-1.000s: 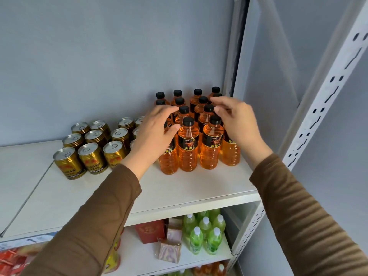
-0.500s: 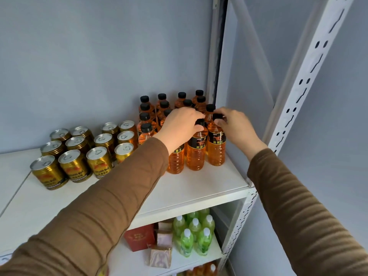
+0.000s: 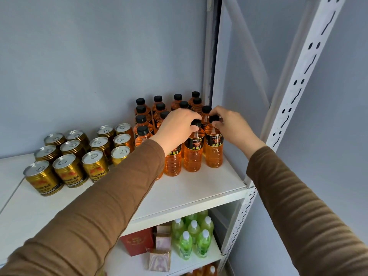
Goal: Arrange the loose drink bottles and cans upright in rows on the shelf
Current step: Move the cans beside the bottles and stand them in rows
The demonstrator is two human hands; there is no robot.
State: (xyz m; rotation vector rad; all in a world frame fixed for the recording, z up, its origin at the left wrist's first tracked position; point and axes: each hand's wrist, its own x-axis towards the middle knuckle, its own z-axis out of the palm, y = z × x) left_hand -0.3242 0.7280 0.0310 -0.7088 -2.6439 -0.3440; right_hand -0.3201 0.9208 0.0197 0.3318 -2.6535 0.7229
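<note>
White shelf [image 3: 199, 188] against a grey-blue wall, both hands at the front row of orange drink bottles.

From the head camera, the left hand [image 3: 179, 129] curls its fingers round the black cap of one front-row bottle [image 3: 193, 154], while the right hand [image 3: 229, 124] pinches the cap of the rightmost front bottle [image 3: 214, 150]. Both stand upright, just beside each other, with more orange bottles [image 3: 159, 105] in rows behind. Gold cans [image 3: 69, 168] stand upright in rows to the left. Green bottles [image 3: 194, 239] sit on the shelf below.
</note>
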